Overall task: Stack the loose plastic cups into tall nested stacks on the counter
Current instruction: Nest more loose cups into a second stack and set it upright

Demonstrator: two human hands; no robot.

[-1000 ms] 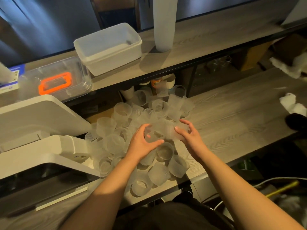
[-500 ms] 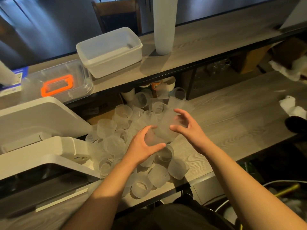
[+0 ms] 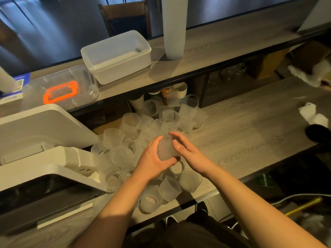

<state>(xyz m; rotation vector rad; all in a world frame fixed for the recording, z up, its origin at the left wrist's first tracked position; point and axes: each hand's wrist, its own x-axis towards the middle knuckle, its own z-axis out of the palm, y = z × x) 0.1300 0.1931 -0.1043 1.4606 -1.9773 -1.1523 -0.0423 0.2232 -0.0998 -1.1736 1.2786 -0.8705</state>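
Hands closed together, left hand [image 3: 154,158] hiding cup [image 3: 165,149]

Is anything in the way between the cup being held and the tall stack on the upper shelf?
Nothing visible blocks it. The left hand grips a frosted translucent plastic cup, the right hand touching it. The tall white nested cup stack stands up and beyond, on the grey wood-grain upper shelf; the shelf's front edge lies between, cleared by lifting.

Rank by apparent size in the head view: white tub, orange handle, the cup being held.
1. white tub
2. orange handle and the held cup look about alike; the cup is nearer the camera, so no firm ranking.
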